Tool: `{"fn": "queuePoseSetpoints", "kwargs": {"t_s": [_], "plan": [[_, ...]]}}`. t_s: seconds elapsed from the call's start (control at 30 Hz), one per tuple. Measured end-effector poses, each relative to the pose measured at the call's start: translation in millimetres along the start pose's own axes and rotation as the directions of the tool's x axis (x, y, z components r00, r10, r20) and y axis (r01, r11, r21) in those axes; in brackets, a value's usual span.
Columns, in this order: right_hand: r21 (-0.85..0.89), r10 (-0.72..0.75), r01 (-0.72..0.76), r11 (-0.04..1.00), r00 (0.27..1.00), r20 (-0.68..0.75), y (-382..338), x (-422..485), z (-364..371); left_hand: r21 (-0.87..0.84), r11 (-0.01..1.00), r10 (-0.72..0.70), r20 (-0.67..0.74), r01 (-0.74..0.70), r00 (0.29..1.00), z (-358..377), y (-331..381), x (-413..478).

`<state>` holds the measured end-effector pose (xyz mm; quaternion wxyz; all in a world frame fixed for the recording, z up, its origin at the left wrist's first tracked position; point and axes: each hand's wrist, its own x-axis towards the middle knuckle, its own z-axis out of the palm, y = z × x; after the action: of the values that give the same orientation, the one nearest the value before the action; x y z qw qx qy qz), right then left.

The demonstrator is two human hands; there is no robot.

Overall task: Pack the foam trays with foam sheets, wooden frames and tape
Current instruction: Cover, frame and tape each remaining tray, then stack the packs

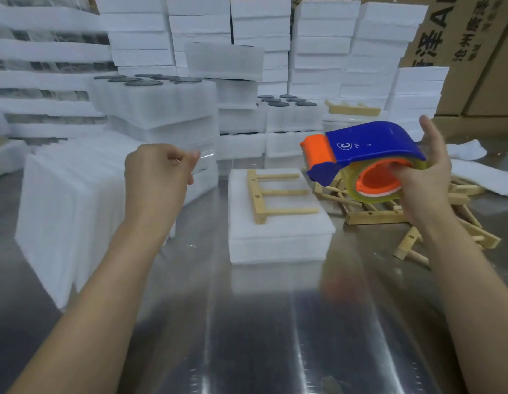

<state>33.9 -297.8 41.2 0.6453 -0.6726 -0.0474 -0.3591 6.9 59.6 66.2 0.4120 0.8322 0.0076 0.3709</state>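
Note:
My right hand point(426, 183) grips a blue and orange tape dispenser point(366, 150) with a clear tape roll, held above the table at the right. My left hand point(159, 172) pinches a clear strip of tape point(205, 156) at chest height, left of the dispenser. Between my hands, on the metal table point(247, 322), lies a white foam tray point(278, 234) covered by a foam sheet, with a wooden frame point(271, 194) resting on top.
A block of upright foam sheets point(76, 206) stands at the left. Loose wooden frames point(417, 211) are piled at the right. Stacks of foam trays point(318, 66), some holding dark round lids point(144, 79), fill the back. Cardboard boxes point(474, 52) stand at the far right.

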Motion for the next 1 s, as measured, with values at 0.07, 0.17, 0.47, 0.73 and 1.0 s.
{"fn": "queuePoseSetpoints", "kwargs": {"t_s": [0.07, 0.17, 0.47, 0.73, 1.0], "plan": [[0.007, 0.022, -0.022, 1.000, 1.000, -0.007, 4.6, -0.4, 2.4, 0.044, 0.998, 0.049, -0.034, -0.047, 0.998, 7.1, 0.3, -3.9], [-0.035, 0.038, -0.039, 0.999, 0.999, -0.007, 12.6, 1.1, 5.2, 0.221, 0.971, 0.092, -0.013, -0.087, 0.996, 22.4, -2.3, -5.1], [-0.103, 0.145, -0.146, 0.984, 0.989, -0.016, 34.7, 2.6, 2.7, 0.463, 0.881, 0.009, 0.186, -0.096, 0.982, 49.1, -16.9, -16.5], [-0.151, 0.212, -0.214, 0.965, 0.977, -0.028, 35.5, 1.3, 1.5, 0.514, 0.833, -0.006, 0.378, -0.204, 0.926, 73.9, -28.7, -40.0], [-0.150, 0.204, -0.204, 0.967, 0.979, -0.015, 36.7, -1.0, 2.2, 0.444, 0.883, -0.050, 0.414, -0.153, 0.909, 67.6, -33.1, -38.4]]}}
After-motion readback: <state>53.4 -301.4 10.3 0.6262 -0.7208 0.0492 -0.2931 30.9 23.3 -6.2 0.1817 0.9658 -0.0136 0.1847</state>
